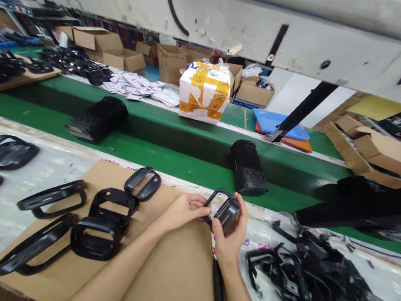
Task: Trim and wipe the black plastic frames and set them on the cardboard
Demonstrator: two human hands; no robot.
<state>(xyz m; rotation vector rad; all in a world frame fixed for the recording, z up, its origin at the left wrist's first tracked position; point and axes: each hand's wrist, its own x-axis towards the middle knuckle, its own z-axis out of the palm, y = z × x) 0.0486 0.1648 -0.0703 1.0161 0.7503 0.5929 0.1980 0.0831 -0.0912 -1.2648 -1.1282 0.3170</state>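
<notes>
A black plastic frame with rounded corners (229,210) is held up in front of me, tilted, with a slot through its base. My right hand (232,236) is closed round its right side, thumb in front and fingers behind. At its left edge, my left hand (188,210) pinches the rim between thumb and fingers. Below lies a brown cardboard sheet (170,280). On its left part rest several similar black frames (96,237) and a smaller slotted black plate (143,184). A black rod-like tool (218,289) stands partly hidden beside my right forearm.
Loose black plastic parts (315,280) are heaped at right. Beyond, a green conveyor belt (172,148) carries two black perforated housings (99,119), (249,168). A taped white box (204,92) sits behind it. A white beam (227,20) crosses overhead, with a slanted black post (303,111).
</notes>
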